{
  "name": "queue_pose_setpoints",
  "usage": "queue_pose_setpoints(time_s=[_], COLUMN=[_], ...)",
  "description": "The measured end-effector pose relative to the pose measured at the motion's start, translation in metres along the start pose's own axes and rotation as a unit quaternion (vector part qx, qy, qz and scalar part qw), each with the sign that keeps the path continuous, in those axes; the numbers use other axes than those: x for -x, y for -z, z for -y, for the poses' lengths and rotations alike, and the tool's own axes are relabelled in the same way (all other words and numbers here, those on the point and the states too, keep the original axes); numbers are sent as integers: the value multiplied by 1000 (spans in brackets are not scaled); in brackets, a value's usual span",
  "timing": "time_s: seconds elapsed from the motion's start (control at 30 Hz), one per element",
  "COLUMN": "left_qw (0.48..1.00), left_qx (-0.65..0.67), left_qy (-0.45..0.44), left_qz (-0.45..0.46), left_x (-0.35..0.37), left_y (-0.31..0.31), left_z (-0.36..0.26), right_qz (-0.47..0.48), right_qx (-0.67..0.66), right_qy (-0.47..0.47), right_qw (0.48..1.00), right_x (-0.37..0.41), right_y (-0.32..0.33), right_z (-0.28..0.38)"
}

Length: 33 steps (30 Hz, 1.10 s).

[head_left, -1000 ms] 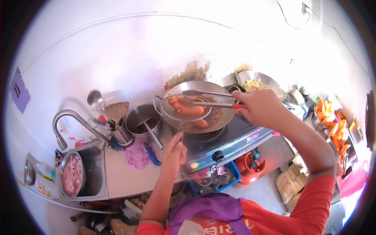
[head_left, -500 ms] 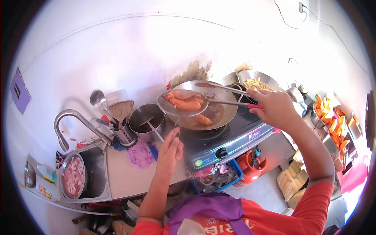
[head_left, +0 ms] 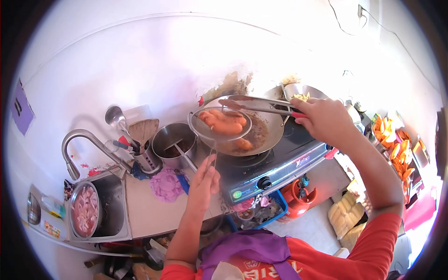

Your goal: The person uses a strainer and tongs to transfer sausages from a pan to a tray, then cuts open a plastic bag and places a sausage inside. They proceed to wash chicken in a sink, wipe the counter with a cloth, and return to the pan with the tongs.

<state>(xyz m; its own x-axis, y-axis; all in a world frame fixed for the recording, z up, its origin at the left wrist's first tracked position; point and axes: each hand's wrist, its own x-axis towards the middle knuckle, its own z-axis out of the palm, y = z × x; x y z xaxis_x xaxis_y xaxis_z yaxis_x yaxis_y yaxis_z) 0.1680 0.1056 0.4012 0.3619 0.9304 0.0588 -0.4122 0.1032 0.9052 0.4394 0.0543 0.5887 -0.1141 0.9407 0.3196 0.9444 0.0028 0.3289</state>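
Observation:
My left hand (head_left: 204, 181) is closed around the thin handle of a round wire strainer (head_left: 207, 134). Several orange-red sausages (head_left: 224, 122) lie in the strainer, which I hold over the left side of a wide wok (head_left: 276, 133). Another sausage (head_left: 243, 143) sits in the brown oil (head_left: 258, 133) of the wok, below the strainer's edge. Metal tongs (head_left: 268, 106) with red grips are in my right hand (head_left: 326, 120). Their brown tips hover just above the strainer's far rim, slightly apart, with nothing visible between them.
Left of the wok stands a pot (head_left: 171, 148) with a handled tool in it. The gas stove (head_left: 294, 164) carries a second pan (head_left: 317, 91) with fries. A bowl of raw meat (head_left: 85, 207) rests in the sink (head_left: 114, 210). An orange gas cylinder (head_left: 297, 200) is below.
The tongs' arms have come closer together, and their tips have moved left above the strainer's far rim. My right hand has shifted slightly right and down. The strainer stays over the wok.

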Motion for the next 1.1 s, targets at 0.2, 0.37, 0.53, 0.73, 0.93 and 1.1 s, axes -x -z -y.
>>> queue_pose_setpoints(time_s=[0.2,0.37,0.53,0.73,0.93,1.1], left_qw=[999,1000,999,998,997,997], left_qx=[-20,-13,-6,-34,-26,-6], left_qy=[-24,-24,-25,-21,-14,1], left_qz=[-8,0,23,54,78,72], left_x=[-5,-6,-3,1,5,4], left_y=[-2,0,-2,-2,-4,-1], left_z=[1,1,2,2,3,3], right_qz=[34,41,34,37,75,61], right_qx=[-45,-125,-78,-38,-46,-116], right_qy=[35,48,20,23,10,-30], right_qw=[998,990,996,998,996,991], right_x=[-8,-7,3,-6,-4,7], right_y=[0,5,4,-11,-30,-42], right_z=[-16,-23,-19,-16,-19,-17])
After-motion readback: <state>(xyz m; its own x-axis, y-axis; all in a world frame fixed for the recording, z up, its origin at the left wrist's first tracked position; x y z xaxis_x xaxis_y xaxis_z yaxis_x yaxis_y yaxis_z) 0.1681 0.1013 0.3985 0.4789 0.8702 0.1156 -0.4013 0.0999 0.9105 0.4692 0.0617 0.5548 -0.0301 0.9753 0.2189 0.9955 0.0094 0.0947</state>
